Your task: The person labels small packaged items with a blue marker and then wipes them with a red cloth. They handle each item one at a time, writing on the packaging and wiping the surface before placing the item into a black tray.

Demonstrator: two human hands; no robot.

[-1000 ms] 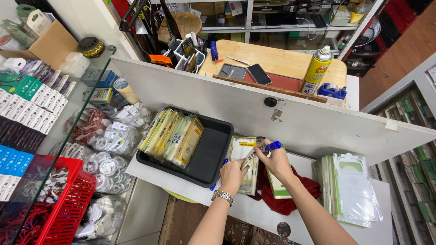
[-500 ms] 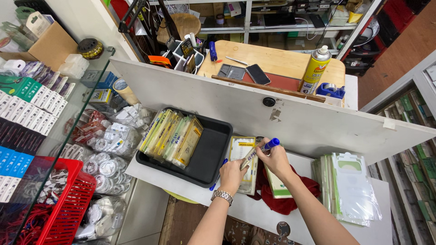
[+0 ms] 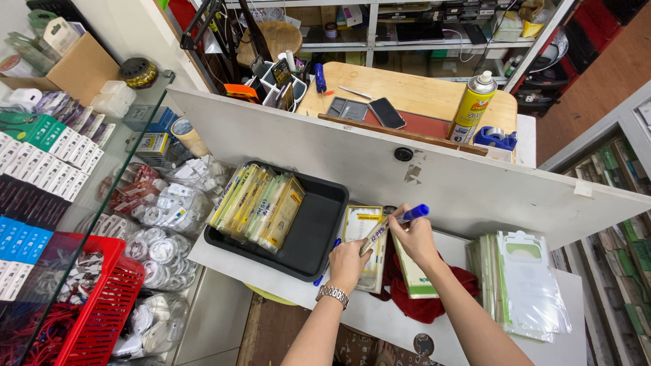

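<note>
Barely anything has shifted since the earlier frames: both hands stay over the yellow packet (image 3: pixel 366 237), with the marker (image 3: pixel 395 225) tilted a touch flatter. Right hand (image 3: pixel 415 238) has its grip closed round the marker, blue cap toward 2 o'clock. Left hand (image 3: pixel 349 263) pins the packet to the white tabletop (image 3: pixel 224 254), fingers curled, 1 wristwatch (image 3: pixel 332 295) at 6 o'clock. Black tray (image 3: pixel 319 234) of packets lies at 9 o'clock, just beside. Red cloth (image 3: pixel 424 305) sits at 5 o'clock.

marker tip (image 3: pixel 366 248) behind left hands (image 3: pixel 348 263)
</note>
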